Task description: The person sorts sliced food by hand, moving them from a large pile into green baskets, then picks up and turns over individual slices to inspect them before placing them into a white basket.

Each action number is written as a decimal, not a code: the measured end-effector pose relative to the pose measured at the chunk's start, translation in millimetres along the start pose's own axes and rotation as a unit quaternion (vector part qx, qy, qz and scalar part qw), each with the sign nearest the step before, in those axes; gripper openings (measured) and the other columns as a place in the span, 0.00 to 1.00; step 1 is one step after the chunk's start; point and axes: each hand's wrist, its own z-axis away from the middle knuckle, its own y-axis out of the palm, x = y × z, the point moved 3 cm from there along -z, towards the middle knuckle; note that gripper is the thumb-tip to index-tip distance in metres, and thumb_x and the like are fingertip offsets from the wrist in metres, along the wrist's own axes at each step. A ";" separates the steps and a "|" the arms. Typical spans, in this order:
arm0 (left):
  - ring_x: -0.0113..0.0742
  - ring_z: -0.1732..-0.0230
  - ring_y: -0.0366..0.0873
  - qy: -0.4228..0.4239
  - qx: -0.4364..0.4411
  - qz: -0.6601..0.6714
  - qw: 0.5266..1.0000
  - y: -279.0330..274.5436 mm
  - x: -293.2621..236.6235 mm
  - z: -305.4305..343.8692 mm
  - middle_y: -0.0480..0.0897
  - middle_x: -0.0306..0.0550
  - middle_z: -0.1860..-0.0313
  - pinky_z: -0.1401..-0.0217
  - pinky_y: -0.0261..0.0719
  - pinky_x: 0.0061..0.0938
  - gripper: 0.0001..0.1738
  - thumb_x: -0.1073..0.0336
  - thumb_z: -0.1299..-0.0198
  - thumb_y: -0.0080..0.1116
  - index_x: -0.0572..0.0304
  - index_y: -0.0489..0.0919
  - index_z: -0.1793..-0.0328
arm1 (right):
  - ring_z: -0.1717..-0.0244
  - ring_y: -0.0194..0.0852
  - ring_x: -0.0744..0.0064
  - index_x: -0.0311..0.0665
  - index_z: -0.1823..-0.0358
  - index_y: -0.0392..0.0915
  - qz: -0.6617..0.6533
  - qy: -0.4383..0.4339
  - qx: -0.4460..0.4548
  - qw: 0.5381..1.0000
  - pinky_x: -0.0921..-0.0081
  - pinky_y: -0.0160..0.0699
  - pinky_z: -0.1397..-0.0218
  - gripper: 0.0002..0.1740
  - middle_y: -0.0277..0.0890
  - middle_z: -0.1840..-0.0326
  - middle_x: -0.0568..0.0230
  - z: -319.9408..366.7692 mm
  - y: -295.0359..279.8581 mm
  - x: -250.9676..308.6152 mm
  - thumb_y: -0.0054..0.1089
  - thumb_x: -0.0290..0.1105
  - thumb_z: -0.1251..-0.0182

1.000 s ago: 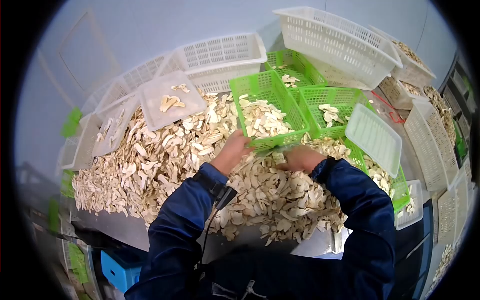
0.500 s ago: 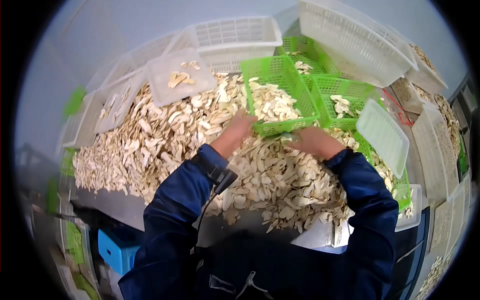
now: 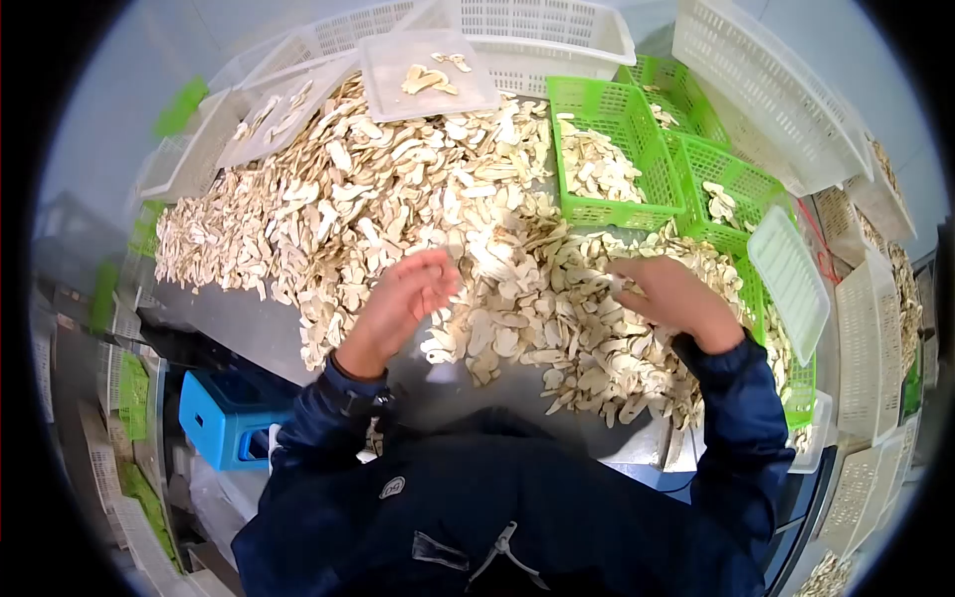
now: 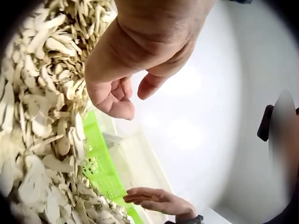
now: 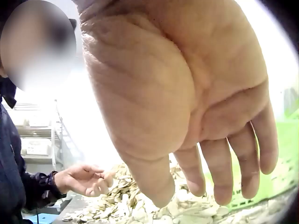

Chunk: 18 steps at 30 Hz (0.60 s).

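Note:
A wide heap of pale dried slices covers the table. Over its front middle part, my left hand is raised palm up with loosely bent fingers, holding nothing; the left wrist view shows the same hand with empty, bent fingers. My right hand is above the right part of the heap, and the right wrist view shows its bare palm with fingers extended downward and nothing held. Beyond it stands a green basket partly filled with slices.
Two more green baskets stand at the back right. A translucent lid leans at the right, another lies behind the heap with a few slices. White crates line the back, and a blue stool is lower left.
Both hands have come away from the green basket, back toward the body and apart. The left hand has turned palm up. The head view has shifted, so the scene sits higher and farther right.

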 end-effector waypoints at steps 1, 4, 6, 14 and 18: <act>0.33 0.57 0.83 0.007 0.012 0.037 0.999 -3.3 12.4 7.8 0.82 0.46 0.54 0.54 0.84 0.24 0.13 0.71 0.30 0.48 0.64 0.73 0.42 | 0.57 0.79 0.44 0.39 0.46 0.79 0.007 0.003 0.018 1.000 0.56 0.77 0.51 0.18 0.81 0.60 0.47 -17.3 9.1 0.0 0.59 0.36 0.36; 0.32 0.57 0.81 -0.006 0.015 0.089 0.996 -7.8 51.5 25.6 0.82 0.44 0.56 0.54 0.82 0.25 0.12 0.71 0.30 0.49 0.64 0.74 0.43 | 0.59 0.80 0.48 0.41 0.49 0.80 0.032 -0.069 -0.070 0.995 0.56 0.79 0.54 0.16 0.80 0.63 0.49 -64.8 55.1 -9.5 0.56 0.33 0.38; 0.31 0.56 0.80 -0.022 0.028 0.096 0.995 -1.2 72.4 41.0 0.82 0.42 0.56 0.52 0.79 0.26 0.13 0.70 0.30 0.49 0.62 0.74 0.42 | 0.59 0.80 0.49 0.41 0.51 0.81 0.068 -0.053 -0.087 0.992 0.57 0.79 0.55 0.14 0.79 0.64 0.51 -87.5 75.7 -9.0 0.55 0.32 0.38; 0.32 0.56 0.79 -0.099 0.083 0.072 0.989 -5.9 120.4 73.7 0.81 0.43 0.55 0.50 0.78 0.26 0.12 0.67 0.29 0.50 0.61 0.75 0.42 | 0.61 0.77 0.48 0.38 0.72 0.77 0.071 -0.057 -0.147 0.985 0.54 0.76 0.59 0.07 0.76 0.66 0.52 -107.8 87.4 -5.0 0.54 0.31 0.38; 0.31 0.55 0.80 -0.105 0.093 0.097 0.985 -10.1 130.9 71.8 0.82 0.43 0.54 0.50 0.79 0.25 0.13 0.65 0.29 0.52 0.58 0.75 0.42 | 0.60 0.77 0.46 0.39 0.67 0.80 0.038 0.001 -0.091 0.995 0.54 0.76 0.56 0.05 0.78 0.62 0.52 -96.7 78.5 -0.8 0.54 0.28 0.40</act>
